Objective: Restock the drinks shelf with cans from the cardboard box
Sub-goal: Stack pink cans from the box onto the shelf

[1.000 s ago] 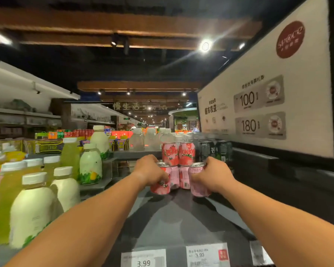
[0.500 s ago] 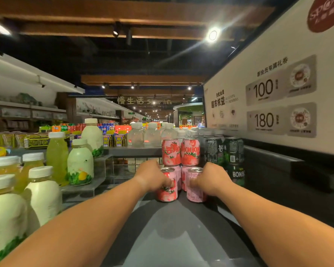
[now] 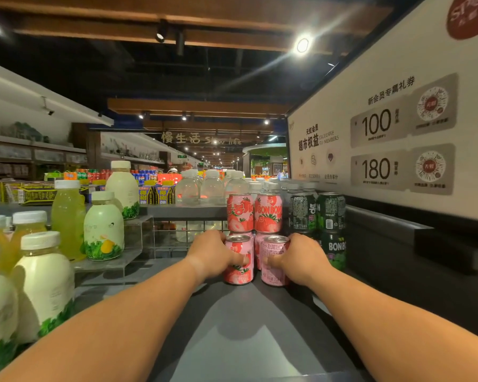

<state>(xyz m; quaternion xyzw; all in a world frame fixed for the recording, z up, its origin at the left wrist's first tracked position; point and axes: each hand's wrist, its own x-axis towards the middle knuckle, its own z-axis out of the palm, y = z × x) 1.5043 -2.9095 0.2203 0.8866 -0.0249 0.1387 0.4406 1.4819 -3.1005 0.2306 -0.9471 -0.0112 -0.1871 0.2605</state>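
Two pink strawberry cans stand upright side by side on the dark grey shelf (image 3: 232,321). My left hand (image 3: 213,253) grips the left pink can (image 3: 239,267) from its left side. My right hand (image 3: 298,257) grips the right pink can (image 3: 272,267) from its right side. Directly behind them stands a stack of more pink cans (image 3: 254,213), two levels high. The cardboard box is out of view.
Dark green cans (image 3: 329,216) are stacked to the right of the pink stack, against the shelf's dark side wall (image 3: 398,257). Pale juice bottles (image 3: 102,224) fill acrylic steps on the left. Clear bottles (image 3: 213,186) stand on a higher shelf behind.
Both hands have pushed the two pink cans farther back along the shelf, up to the pink stack. The view has moved closer and the price labels have left the frame.
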